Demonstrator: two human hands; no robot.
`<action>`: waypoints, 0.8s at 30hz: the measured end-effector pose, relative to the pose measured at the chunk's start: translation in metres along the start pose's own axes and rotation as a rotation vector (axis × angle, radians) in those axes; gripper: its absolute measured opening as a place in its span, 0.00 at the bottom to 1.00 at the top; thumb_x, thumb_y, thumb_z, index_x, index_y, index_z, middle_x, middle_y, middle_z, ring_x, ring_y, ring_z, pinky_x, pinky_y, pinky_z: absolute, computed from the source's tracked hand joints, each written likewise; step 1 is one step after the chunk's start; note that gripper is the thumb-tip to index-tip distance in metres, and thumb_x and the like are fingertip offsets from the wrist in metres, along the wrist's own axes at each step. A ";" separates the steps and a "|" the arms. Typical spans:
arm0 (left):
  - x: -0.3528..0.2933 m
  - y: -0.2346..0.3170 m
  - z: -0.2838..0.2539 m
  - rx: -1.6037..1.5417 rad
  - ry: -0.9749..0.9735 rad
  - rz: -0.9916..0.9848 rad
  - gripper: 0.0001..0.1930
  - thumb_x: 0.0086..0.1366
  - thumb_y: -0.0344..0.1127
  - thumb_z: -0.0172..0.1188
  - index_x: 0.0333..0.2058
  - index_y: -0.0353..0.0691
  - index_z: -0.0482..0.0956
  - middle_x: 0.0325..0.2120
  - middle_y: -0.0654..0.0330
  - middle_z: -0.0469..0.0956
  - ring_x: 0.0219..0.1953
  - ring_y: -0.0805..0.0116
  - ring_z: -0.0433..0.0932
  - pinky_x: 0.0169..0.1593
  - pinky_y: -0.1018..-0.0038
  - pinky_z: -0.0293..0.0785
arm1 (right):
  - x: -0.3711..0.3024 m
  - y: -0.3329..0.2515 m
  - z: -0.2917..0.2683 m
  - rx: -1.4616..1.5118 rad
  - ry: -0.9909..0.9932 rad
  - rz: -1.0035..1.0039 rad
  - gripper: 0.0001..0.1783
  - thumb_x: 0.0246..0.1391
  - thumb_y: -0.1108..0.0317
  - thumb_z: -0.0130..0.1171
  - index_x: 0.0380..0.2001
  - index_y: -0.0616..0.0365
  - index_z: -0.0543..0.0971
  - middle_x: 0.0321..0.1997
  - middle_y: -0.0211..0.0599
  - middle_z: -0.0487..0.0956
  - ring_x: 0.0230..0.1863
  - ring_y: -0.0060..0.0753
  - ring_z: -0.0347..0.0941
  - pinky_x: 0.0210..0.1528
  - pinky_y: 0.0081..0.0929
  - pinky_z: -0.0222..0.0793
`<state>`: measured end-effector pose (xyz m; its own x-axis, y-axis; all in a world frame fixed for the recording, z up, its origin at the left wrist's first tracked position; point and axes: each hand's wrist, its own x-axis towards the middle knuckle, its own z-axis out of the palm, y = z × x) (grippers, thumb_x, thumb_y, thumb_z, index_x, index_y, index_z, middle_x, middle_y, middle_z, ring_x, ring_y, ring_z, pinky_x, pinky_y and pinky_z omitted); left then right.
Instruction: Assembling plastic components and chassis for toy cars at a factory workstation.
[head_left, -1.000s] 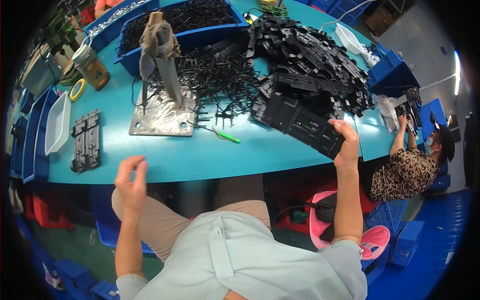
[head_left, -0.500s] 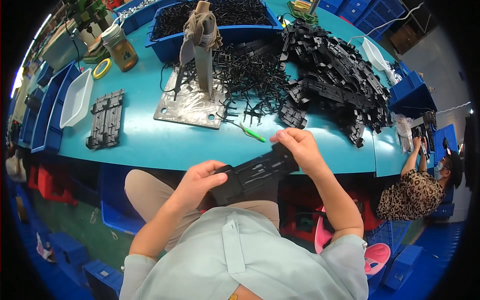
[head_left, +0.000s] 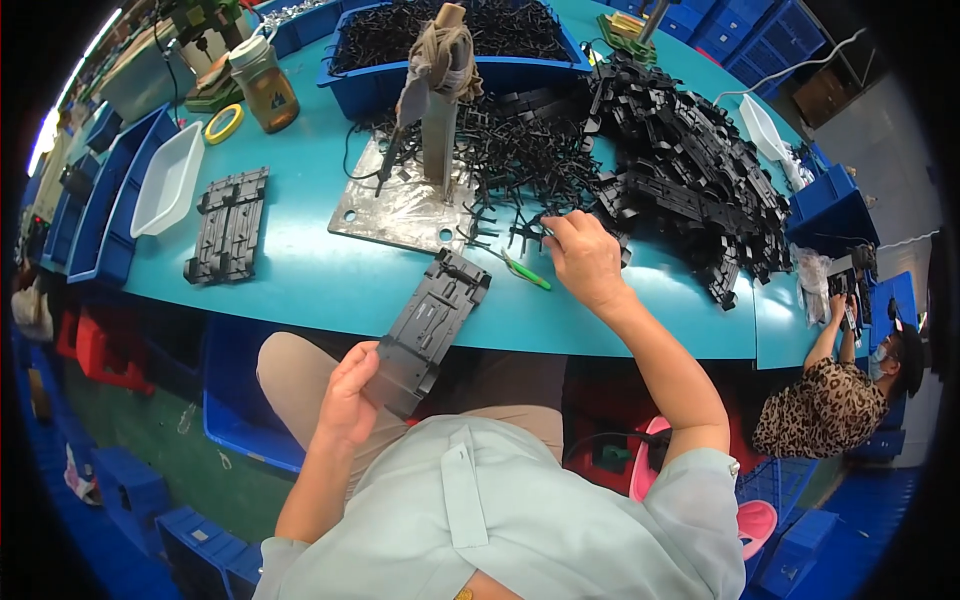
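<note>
Panel (head_left: 440, 310), black, rectangular, in left grip (head_left: 350, 392), held by near end. Right grip (head_left: 587, 258) at edge of spindly plastic clips (head_left: 525, 158); can't tell if pinching one. Held panel seems mid-work; ribbed piece (head_left: 228, 228) beyond-left of left grip looks set aside, perhaps done. Jagged plastic heap (head_left: 690, 185) right of right grip: likely work left. Worktop (head_left: 310, 285) smooth, teal.

Left hand (head_left: 352, 395): grips black plastic panel (head_left: 432, 318) by near end
Right hand (head_left: 585, 258): fingertips at black branched piece (head_left: 525, 235)
Panel heap (head_left: 690, 180): right hand's two o'clock
</note>
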<state>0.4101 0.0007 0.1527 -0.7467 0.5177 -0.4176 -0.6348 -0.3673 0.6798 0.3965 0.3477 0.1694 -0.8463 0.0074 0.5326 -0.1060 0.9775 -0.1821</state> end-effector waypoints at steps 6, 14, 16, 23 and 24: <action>0.003 -0.002 0.004 -0.037 -0.017 -0.009 0.14 0.68 0.40 0.47 0.45 0.36 0.71 0.42 0.57 0.75 0.45 0.67 0.74 0.50 0.67 0.70 | 0.004 0.002 0.004 0.051 0.026 -0.058 0.05 0.40 0.73 0.62 0.24 0.54 0.77 0.25 0.33 0.72 0.31 0.37 0.71 0.31 0.33 0.70; 0.007 -0.008 0.000 -0.122 -0.012 -0.052 0.15 0.69 0.40 0.45 0.45 0.36 0.71 0.43 0.56 0.75 0.45 0.65 0.74 0.50 0.65 0.69 | -0.002 -0.003 -0.017 0.719 -0.063 0.606 0.05 0.52 0.75 0.57 0.32 0.62 0.79 0.28 0.31 0.79 0.28 0.17 0.71 0.32 0.17 0.67; 0.007 -0.008 0.000 -0.095 -0.026 -0.060 0.14 0.69 0.40 0.45 0.44 0.36 0.71 0.42 0.56 0.75 0.45 0.65 0.74 0.50 0.65 0.70 | -0.002 0.001 -0.016 0.641 -0.024 0.593 0.04 0.52 0.75 0.58 0.32 0.62 0.79 0.28 0.31 0.78 0.27 0.17 0.70 0.31 0.16 0.66; 0.008 -0.007 0.009 -0.051 -0.021 -0.067 0.14 0.68 0.40 0.47 0.44 0.37 0.69 0.42 0.56 0.75 0.44 0.64 0.74 0.49 0.65 0.71 | 0.011 0.015 -0.009 0.269 -0.005 0.136 0.04 0.46 0.74 0.61 0.28 0.58 0.79 0.28 0.38 0.77 0.29 0.39 0.74 0.31 0.29 0.69; 0.006 -0.008 0.009 -0.047 -0.016 -0.070 0.13 0.68 0.40 0.47 0.45 0.37 0.69 0.42 0.56 0.75 0.44 0.64 0.75 0.48 0.65 0.72 | 0.015 0.014 -0.009 0.315 0.085 0.148 0.04 0.46 0.73 0.61 0.28 0.57 0.79 0.28 0.38 0.77 0.29 0.39 0.74 0.31 0.29 0.69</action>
<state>0.4121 0.0134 0.1500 -0.6971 0.5555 -0.4532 -0.6942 -0.3651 0.6203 0.3868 0.3631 0.1825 -0.8196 0.1744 0.5457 -0.1526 0.8517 -0.5013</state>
